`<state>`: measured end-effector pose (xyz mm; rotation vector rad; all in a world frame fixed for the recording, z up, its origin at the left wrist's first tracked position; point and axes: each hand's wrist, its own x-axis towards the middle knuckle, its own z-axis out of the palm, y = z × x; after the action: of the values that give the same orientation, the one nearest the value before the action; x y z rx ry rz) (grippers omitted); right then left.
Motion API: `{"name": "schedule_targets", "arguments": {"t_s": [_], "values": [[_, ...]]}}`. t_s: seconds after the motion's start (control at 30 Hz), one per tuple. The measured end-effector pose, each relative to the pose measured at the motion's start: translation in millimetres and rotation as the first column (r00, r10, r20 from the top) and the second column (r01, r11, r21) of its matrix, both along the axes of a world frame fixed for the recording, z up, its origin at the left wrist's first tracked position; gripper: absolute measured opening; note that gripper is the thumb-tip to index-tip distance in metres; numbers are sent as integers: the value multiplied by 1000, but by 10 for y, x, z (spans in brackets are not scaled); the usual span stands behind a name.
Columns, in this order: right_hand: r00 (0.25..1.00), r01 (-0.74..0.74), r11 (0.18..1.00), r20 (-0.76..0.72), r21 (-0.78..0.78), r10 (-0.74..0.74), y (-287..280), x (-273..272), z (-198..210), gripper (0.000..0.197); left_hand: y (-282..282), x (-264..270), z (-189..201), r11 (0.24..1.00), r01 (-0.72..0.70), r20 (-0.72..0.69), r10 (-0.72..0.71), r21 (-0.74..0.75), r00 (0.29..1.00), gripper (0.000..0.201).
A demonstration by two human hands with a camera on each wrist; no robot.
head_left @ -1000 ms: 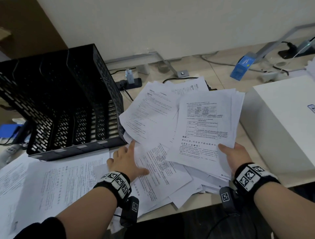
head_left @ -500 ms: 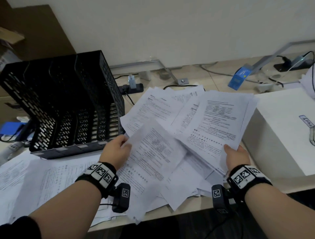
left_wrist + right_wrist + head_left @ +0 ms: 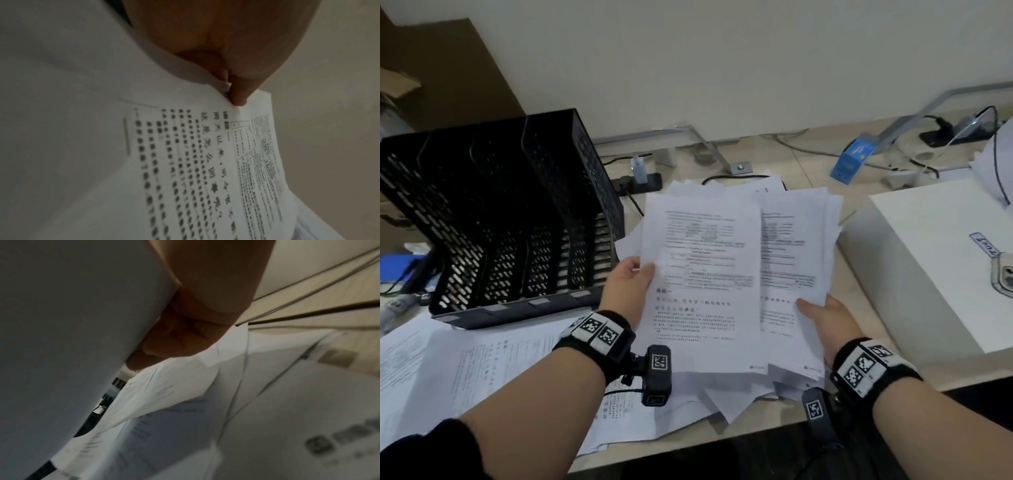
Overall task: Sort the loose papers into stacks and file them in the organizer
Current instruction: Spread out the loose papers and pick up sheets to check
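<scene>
The black organizer (image 3: 506,219) stood empty at ten o'clock. The right hand (image 3: 825,318) gripped the gathered stack (image 3: 794,260) at centre; the left hand (image 3: 626,284) pinched one sheet (image 3: 705,281) over it. Squaring edges before releasing would probably keep the stack tidy.

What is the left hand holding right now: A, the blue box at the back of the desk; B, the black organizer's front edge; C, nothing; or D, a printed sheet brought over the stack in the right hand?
D: the left hand pinches the left edge of a printed sheet, overlapping the paper stack gripped by the right hand.
</scene>
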<state>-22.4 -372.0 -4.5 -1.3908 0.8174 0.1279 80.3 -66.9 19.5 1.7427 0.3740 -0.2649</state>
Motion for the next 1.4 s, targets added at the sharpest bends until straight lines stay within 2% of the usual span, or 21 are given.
{"name": "schedule_targets", "arguments": {"t_s": [0.07, 0.13, 0.23, 0.3, 0.4, 0.5, 0.63, 0.67, 0.73, 0.77, 0.9, 1.0, 1.07, 1.2, 1.3, 1.4], "values": [[999, -32, 999, 21, 29, 32, 87, -1, 58, 15, -98, -51, -57, 989, 61, -26, -58, 135, 998, 21], [994, -97, 995, 38, -37, 98, 189, -22, 193, 11, -179, -100, -110, 970, 89, -36, -83, 225, 996, 25], [974, -220, 965, 32, -141, 226, 324, -51, 320, 18, -278, -157, -185, 966, 95, -70, -81, 241, 994, 29], [951, -294, 943, 47, -155, 305, 398, -49, 324, 17, -303, -179, -260, 965, 98, -139, -65, 243, 988, 28], [939, -338, 938, 39, -77, 342, 481, -70, 212, 19, -278, -180, -358, 975, 42, -243, 13, 218, 970, 29], [937, -343, 937, 44, -71, 347, 518, -6, 156, 23, -244, -157, -331, 996, -33, -294, 55, 79, 954, 38], [959, -258, 965, 107, -43, 261, 512, 89, 144, 19, -144, -117, -376, 997, 24, -410, -52, -72, 911, 61], [966, -228, 973, 114, -39, 231, 504, 108, 135, 18, -155, -143, -338, 995, 73, -413, -96, -71, 906, 53], [968, -220, 975, 116, -34, 223, 500, 132, 137, 17, -176, -197, -280, 986, 169, -368, -163, -16, 916, 22], [966, -233, 972, 107, -19, 233, 493, 142, 132, 18, -187, -205, -285, 982, 188, -322, -173, 15, 931, 16], [933, -358, 933, 10, -47, 359, 450, 172, 37, 26, -155, -195, -274, 991, 117, -141, -107, 66, 984, 18], [962, -272, 959, -12, -85, 272, 460, 242, 34, 23, -154, -112, -240, 998, 43, -62, -39, 55, 997, 10], [986, -165, 985, 6, -57, 166, 480, 340, 96, 18, -169, -55, -166, 1000, -28, -34, 28, -14, 999, 8], [992, 70, 997, 103, 26, -72, 437, 587, 163, 24, -79, -29, -60, 982, -116, -122, 98, -151, 988, 18], [968, 190, 981, 165, 25, -192, 329, 752, 238, 24, 164, -137, -157, 995, -93, -82, 96, 43, 992, 16], [955, 241, 970, 176, -2, -237, 241, 872, 265, 22, 445, -304, -324, 965, -45, -64, 64, 259, 996, 12]]}}
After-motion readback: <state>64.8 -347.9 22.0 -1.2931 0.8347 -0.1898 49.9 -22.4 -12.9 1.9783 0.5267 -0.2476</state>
